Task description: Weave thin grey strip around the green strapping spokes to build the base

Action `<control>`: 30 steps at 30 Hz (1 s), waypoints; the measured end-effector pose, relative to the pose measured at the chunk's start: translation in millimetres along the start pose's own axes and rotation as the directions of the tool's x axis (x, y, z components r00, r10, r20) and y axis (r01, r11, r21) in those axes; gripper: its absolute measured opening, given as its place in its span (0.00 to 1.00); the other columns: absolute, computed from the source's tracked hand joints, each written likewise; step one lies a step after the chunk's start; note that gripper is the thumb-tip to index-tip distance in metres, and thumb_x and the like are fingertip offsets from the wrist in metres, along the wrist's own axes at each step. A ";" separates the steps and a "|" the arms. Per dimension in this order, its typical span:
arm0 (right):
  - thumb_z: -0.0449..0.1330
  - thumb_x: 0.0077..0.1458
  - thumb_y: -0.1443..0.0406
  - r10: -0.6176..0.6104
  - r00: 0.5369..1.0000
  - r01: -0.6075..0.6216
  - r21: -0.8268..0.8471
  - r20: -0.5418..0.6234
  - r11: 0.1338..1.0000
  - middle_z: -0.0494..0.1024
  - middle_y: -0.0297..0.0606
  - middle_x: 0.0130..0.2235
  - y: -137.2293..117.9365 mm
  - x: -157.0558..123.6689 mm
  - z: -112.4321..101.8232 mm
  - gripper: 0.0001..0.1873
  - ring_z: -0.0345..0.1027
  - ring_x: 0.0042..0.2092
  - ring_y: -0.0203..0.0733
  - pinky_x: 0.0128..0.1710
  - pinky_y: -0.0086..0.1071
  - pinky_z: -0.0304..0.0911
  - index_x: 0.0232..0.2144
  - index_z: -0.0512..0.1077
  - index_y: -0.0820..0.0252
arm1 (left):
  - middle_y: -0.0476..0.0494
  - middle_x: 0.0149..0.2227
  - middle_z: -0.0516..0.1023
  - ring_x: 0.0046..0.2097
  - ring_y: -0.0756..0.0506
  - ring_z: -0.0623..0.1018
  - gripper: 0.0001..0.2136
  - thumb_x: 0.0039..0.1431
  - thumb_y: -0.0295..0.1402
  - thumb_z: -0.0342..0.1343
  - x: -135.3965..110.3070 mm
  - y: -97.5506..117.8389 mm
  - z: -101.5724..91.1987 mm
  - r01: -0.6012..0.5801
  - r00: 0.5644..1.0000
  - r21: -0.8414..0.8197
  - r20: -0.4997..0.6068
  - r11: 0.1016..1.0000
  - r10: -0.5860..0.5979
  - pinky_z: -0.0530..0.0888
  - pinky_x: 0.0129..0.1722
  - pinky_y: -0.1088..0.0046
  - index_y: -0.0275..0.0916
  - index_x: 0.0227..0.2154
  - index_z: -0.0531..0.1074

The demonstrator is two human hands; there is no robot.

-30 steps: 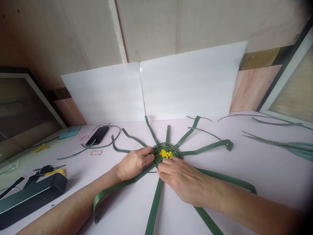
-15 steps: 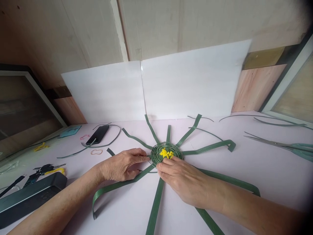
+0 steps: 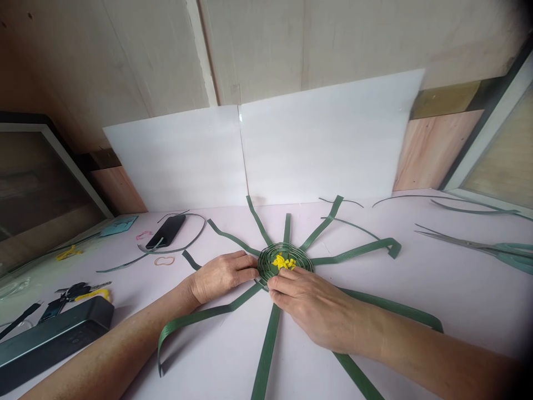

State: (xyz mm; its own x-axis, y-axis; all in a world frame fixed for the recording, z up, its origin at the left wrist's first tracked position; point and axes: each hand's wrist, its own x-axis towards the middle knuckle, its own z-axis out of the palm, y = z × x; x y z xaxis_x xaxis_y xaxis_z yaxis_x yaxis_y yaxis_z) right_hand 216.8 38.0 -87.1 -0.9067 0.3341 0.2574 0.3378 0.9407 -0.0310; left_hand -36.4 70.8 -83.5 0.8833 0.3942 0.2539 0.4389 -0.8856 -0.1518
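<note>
A small round woven disc (image 3: 287, 256) of dark green strips lies on the white table (image 3: 437, 289), with a knot of yellow bands (image 3: 283, 262) at its centre. Several green strips (image 3: 353, 251) radiate from it like spokes. My left hand (image 3: 222, 273) sits at the disc's left edge, fingers closed together and pinching a thin green strip against the rim. My right hand (image 3: 312, 308) rests on the disc's near edge, fingertips pressed down beside the yellow knot, covering the near spokes.
Scissors (image 3: 478, 247) lie at the right. A black phone (image 3: 165, 230), rubber bands (image 3: 164, 259), loose thin strips (image 3: 125, 262) and a dark box (image 3: 50, 339) with keys (image 3: 77, 290) are at the left. White sheets (image 3: 316, 139) lean on the back wall.
My left hand drew back left from the disc, pulling the thin strip, then came back to the rim. The right hand stayed pressed on the disc.
</note>
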 end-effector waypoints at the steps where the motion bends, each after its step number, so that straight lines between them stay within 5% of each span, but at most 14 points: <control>1: 0.49 0.55 0.79 0.000 1.000 0.000 -0.009 0.006 1.000 0.68 0.41 0.36 -0.2 0.0 -0.1 0.12 0.54 0.37 0.42 0.37 0.36 0.53 0.34 0.70 0.66 | 0.40 0.46 0.74 0.44 0.46 0.73 0.12 0.68 0.25 0.42 -1.6 -0.9 0.5 0.005 1.000 -0.006 -0.007 1.000 -0.005 0.74 0.42 0.71 0.37 0.45 0.70; 11: 0.49 0.55 0.80 0.012 1.000 -0.012 0.004 0.000 1.000 0.68 0.40 0.36 0.0 -1.1 1.8 0.12 0.54 0.37 0.41 0.38 0.37 0.55 0.34 0.69 0.66 | 0.41 0.34 0.72 0.35 0.47 0.71 0.13 0.68 0.24 0.40 8.8 5.3 -3.9 -0.059 0.997 0.199 0.067 0.978 0.047 0.72 0.37 0.70 0.34 0.37 0.70; 21: 0.46 0.55 0.81 0.021 0.999 -0.019 0.041 -0.043 0.999 0.69 0.44 0.40 0.8 -2.4 3.3 0.17 0.60 0.41 0.44 0.43 0.39 0.60 0.38 0.71 0.66 | 0.37 0.46 0.74 0.47 0.45 0.74 0.11 0.67 0.21 0.41 17.8 4.2 3.3 -0.037 0.999 0.077 0.039 0.996 0.034 0.76 0.45 0.70 0.33 0.40 0.69; 26: 0.45 0.59 0.78 0.069 0.998 -0.070 0.184 0.012 0.980 0.71 0.43 0.41 8.4 -10.2 -14.8 0.18 0.64 0.40 0.42 0.41 0.36 0.64 0.38 0.74 0.62 | 0.36 0.44 0.74 0.46 0.45 0.74 0.10 0.66 0.21 0.42 18.8 8.4 5.2 0.017 1.000 0.036 0.016 0.999 -0.017 0.75 0.46 0.69 0.32 0.39 0.69; 30: 0.46 0.64 0.73 0.242 0.968 -0.248 0.360 0.063 0.900 0.73 0.38 0.44 21.8 -23.5 -42.7 0.18 0.68 0.40 0.37 0.39 0.31 0.65 0.41 0.75 0.57 | 0.37 0.41 0.73 0.42 0.44 0.74 0.11 0.64 0.20 0.42 22.9 25.6 2.6 0.110 0.991 0.101 0.065 0.989 -0.117 0.75 0.42 0.70 0.33 0.36 0.69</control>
State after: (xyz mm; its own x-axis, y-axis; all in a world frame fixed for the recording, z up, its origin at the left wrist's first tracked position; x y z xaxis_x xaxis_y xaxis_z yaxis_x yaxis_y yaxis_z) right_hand 256.3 48.1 -52.5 -0.8122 0.5548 0.1806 0.4381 0.7844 -0.4390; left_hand -4.4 57.8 -84.1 0.8346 0.5106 0.2068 0.5481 -0.8072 -0.2190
